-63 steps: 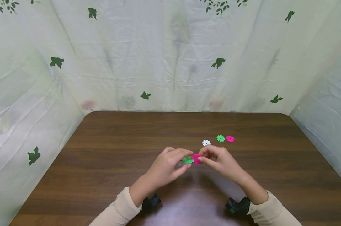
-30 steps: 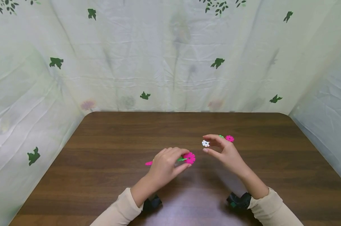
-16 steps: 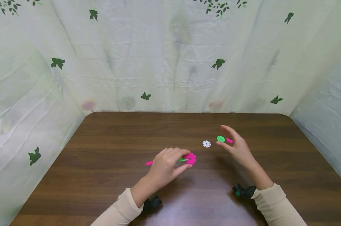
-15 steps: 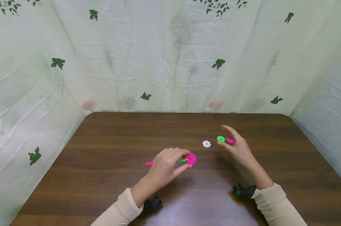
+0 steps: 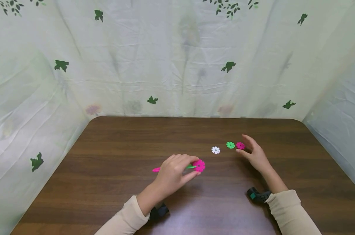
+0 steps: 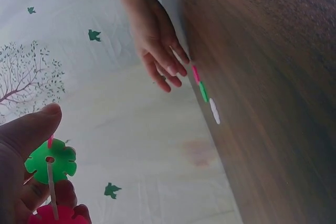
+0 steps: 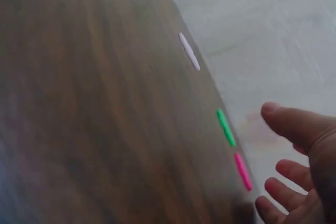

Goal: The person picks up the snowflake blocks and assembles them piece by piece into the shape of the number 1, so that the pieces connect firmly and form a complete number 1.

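In the head view my left hand holds a short chain of notched plastic interlocking discs above the table. A pink disc faces the camera at its right end, and another pink disc sticks out edge-on at the left. The left wrist view shows a green disc joined to a pale disc seen edge-on; fingers hide part of the chain. My right hand has its thumb and fingers spread, holding nothing. Nearest to it lies a loose pink disc, beside a loose green disc.
A white disc lies left of the green one on the brown wooden table. Behind the table hangs a pale curtain with dark green bird shapes. Each wrist carries a black camera.
Earlier my right hand pinched the pink end disc of the chain. It has since let go and moved right, past the white and green discs. My left hand still holds the chain.
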A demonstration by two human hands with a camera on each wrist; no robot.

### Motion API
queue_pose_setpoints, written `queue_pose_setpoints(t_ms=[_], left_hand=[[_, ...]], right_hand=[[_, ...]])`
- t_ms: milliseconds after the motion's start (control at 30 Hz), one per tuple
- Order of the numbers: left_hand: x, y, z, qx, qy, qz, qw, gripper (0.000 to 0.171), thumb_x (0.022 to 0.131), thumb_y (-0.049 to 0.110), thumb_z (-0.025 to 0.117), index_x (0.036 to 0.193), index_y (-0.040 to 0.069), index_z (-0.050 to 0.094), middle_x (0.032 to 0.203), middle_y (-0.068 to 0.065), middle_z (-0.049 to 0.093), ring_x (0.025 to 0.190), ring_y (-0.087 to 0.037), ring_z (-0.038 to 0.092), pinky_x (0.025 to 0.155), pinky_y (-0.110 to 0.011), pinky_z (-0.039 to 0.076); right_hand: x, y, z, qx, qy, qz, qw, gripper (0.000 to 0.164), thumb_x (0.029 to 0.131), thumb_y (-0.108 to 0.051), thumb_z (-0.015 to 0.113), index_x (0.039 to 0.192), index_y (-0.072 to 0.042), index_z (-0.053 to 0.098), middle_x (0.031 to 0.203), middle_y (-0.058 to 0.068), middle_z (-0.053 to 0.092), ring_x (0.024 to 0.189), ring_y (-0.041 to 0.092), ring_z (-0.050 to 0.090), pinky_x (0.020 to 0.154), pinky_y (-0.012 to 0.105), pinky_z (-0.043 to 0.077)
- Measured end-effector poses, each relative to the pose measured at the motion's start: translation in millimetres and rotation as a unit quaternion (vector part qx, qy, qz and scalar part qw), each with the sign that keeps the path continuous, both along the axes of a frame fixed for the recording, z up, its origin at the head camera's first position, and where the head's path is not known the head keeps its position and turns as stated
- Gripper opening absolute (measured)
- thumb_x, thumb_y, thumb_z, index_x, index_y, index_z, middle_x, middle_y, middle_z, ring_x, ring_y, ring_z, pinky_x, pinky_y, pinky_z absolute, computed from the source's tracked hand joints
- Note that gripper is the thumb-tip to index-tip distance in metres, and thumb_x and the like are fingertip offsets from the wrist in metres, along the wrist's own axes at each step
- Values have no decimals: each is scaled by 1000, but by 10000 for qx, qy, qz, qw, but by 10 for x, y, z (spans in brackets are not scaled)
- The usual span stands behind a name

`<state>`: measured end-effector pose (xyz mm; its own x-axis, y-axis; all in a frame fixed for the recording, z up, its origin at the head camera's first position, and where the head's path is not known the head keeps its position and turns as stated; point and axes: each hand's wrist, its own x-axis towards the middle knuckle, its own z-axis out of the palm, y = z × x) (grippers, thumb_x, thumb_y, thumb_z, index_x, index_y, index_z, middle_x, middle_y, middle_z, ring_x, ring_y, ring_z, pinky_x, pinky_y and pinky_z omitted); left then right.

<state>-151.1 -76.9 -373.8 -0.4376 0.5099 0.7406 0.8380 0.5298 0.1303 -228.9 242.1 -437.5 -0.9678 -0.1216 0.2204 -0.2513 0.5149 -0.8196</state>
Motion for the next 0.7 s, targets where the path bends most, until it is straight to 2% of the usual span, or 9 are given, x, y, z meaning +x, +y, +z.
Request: queue_pose_setpoints(t_ms=[167, 267, 467, 567, 700], left_hand=[[-4, -1, -10, -16, -13, 21, 10000, 33, 71, 26, 75, 99, 11, 64, 86, 8, 63, 71, -4, 55, 61, -17, 39], [-5, 0, -14, -36, -33, 33, 10000, 33, 72, 26, 75, 99, 11, 64, 87, 8, 63, 72, -4, 55, 62, -17, 39], [-1, 3, -14, -61, -199, 56, 9998, 33, 72, 27, 75, 99, 11, 64, 87, 8, 63, 74, -4, 55, 62, -17, 39], [-1, 3, -17, -63, -245, 50, 9997, 33, 72, 27, 75, 99, 11, 64, 88, 8, 63, 74, -4, 55, 62, -17, 39], [-12, 4, -24, -71, -157, 41, 9998, 33, 72, 27, 75, 99, 11, 64, 87, 8, 63, 74, -4, 55, 62, -17, 39]], right_hand=[[-2, 63, -47, 775, -327, 40, 9964, 70, 84, -27, 63, 138, -1, 27, 136, 26, 31, 121, 44, 32, 96, 54, 26], [-2, 77, -57, 1245, -378, 73, 9915, 64, 87, -28, 59, 138, -2, 31, 136, 26, 33, 120, 45, 32, 94, 56, 26], [-6, 76, -77, 1376, 11, 62, 9905, 45, 87, -10, 58, 127, 5, 44, 125, 26, 44, 115, 40, 39, 92, 53, 32], [6, 71, -73, 1445, 85, 47, 9895, 41, 87, -8, 59, 124, 6, 48, 121, 26, 46, 109, 39, 44, 88, 52, 36], [22, 60, -39, 1542, -40, 8, 9880, 37, 86, -11, 60, 118, 6, 53, 114, 25, 47, 100, 37, 48, 82, 50, 40]])
